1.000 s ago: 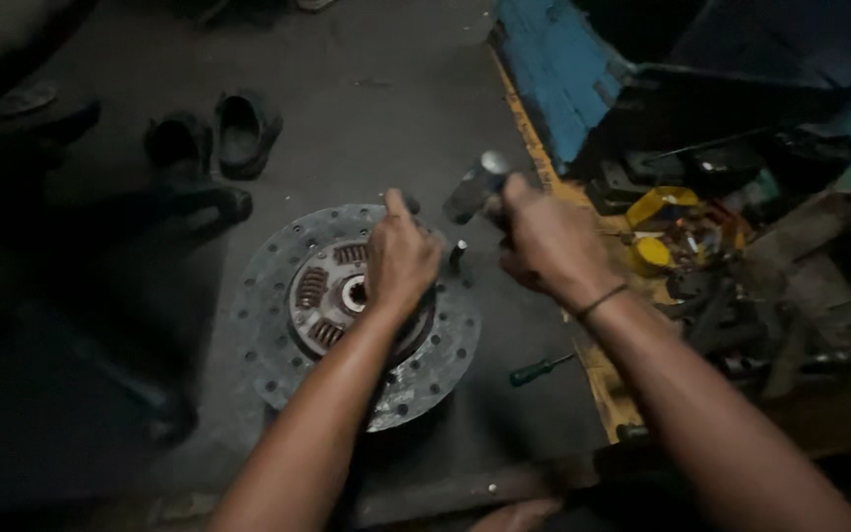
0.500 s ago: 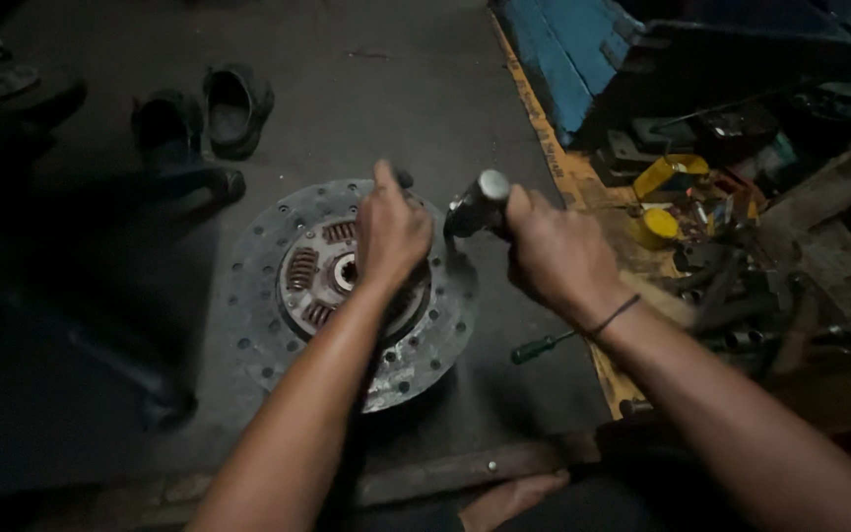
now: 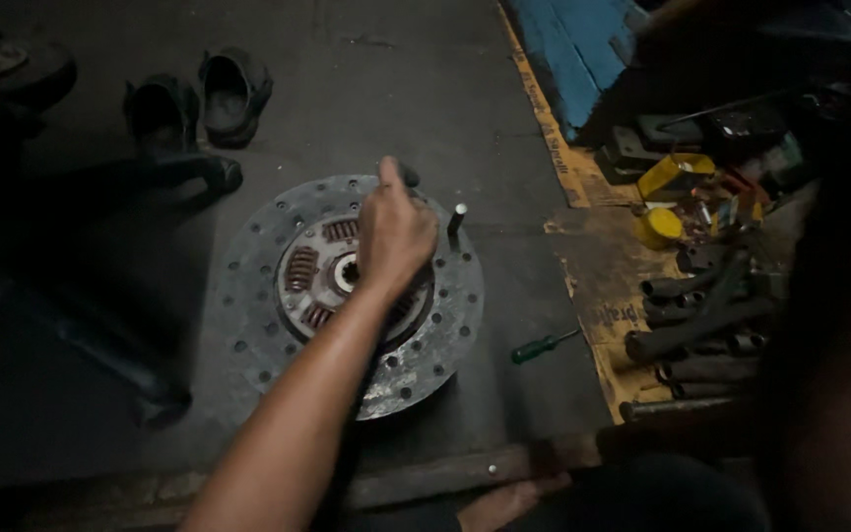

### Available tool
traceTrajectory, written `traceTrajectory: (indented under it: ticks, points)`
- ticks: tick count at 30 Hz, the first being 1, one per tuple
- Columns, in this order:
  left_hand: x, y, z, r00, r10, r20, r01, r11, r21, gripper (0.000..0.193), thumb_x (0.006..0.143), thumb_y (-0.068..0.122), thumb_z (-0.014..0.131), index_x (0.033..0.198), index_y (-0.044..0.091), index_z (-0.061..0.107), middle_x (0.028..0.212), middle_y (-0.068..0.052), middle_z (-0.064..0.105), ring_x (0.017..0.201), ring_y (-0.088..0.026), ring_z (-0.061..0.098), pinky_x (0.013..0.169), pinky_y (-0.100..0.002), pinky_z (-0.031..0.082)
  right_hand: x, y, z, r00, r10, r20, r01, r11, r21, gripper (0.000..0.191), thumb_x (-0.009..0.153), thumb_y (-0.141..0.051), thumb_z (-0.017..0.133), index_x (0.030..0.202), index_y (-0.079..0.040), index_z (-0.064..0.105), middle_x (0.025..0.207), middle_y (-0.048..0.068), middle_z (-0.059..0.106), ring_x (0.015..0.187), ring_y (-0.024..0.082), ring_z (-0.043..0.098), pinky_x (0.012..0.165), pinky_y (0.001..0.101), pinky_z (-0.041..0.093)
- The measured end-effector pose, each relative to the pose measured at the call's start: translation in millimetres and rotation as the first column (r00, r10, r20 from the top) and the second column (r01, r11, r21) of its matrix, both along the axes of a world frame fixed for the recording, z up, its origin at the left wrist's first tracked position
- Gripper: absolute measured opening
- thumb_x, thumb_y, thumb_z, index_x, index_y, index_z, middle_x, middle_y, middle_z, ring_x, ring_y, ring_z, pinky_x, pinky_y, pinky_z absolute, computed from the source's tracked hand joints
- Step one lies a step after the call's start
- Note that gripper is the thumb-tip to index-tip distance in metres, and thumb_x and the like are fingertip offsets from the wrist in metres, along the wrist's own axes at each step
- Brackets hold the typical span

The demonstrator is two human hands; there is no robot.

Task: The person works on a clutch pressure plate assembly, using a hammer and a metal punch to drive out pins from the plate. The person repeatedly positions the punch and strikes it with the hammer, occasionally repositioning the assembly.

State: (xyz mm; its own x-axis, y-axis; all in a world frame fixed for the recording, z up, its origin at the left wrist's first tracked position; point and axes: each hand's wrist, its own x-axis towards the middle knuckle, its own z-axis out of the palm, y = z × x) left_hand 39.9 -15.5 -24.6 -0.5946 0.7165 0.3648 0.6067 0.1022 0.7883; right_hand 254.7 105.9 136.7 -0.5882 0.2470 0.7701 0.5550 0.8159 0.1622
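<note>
The left hand [image 3: 396, 236] rests on a round clutch disc [image 3: 347, 296] that lies flat on the dark floor [image 3: 425, 89]. Its fingers are curled shut around a small dark tool [image 3: 408, 175], of which only the tip shows above the knuckles, at about 1 o'clock of the disc's splined hub [image 3: 347, 273]. The hand covers the right part of the hub and its rusty damper springs [image 3: 300, 268]. A short metal punch [image 3: 456, 219] stands upright on the disc's outer ring, just beside the hand at its 3 o'clock. The right hand is out of view; only a dark blur fills the right edge.

A green-handled screwdriver [image 3: 542, 346] lies on the floor at 4 o'clock from the disc, near its rim. A pair of dark shoes [image 3: 199, 99] sits at 11 o'clock, well apart. At 3 o'clock, a heap of metal pipes and parts [image 3: 701, 315] lies with a yellow container [image 3: 660, 227].
</note>
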Motion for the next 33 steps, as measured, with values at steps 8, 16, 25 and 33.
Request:
traceTrajectory:
  ticks: [8,16,25,33]
  points:
    - [1.2,-2.0,1.5,0.988,-0.044,-0.146,0.073,0.976,0.206,0.049,0.081,0.001,0.059,0.125,-0.013,0.044,0.086,-0.032,0.068,0.079,-0.051,0.068,0.071,-0.055,0.054,-12.2,-86.8,-73.5,0.926,-0.084,0.367,0.247,0.871,-0.425,0.034,0.084,-0.002,0.063,0.118,0.001,0.057,0.101,0.023,0.066,0.092,0.040,0.067,0.080,0.0516,0.054]
    - [4.0,-5.5,8.6,0.996,0.029,-0.084,-0.018,0.991,0.130,0.035,0.085,0.000,0.056,0.120,-0.005,0.052,0.098,-0.030,0.072,0.094,-0.049,0.069,0.086,-0.054,0.053,-29.8,-92.4,-157.5,0.947,-0.320,0.023,0.097,0.216,-0.972,0.043,0.078,-0.011,0.065,0.118,0.001,0.061,0.101,0.020,0.071,0.093,0.035,0.068,0.079,0.0478,0.054]
    - [1.7,-0.2,0.5,0.997,0.044,-0.070,-0.033,0.987,0.155,0.037,0.083,0.000,0.056,0.120,-0.007,0.054,0.094,-0.028,0.072,0.092,-0.046,0.071,0.085,-0.051,0.054,-35.7,-109.6,-225.9,0.946,-0.230,0.229,0.186,-0.194,-0.963,0.037,0.081,-0.027,0.067,0.099,0.005,0.074,0.097,0.023,0.074,0.087,0.034,0.072,0.074,0.0476,0.055]
    - [-4.3,5.1,-18.0,0.998,0.054,0.028,-0.058,0.979,0.194,0.029,0.080,0.000,0.059,0.109,-0.003,0.059,0.087,-0.023,0.072,0.086,-0.042,0.072,0.080,-0.049,0.055,-57.9,-66.0,-190.0,0.810,-0.227,-0.542,-0.417,0.428,-0.802,0.045,0.105,-0.036,0.066,0.095,0.007,0.062,0.091,0.017,0.065,0.084,0.018,0.057,0.072,0.0383,0.051]
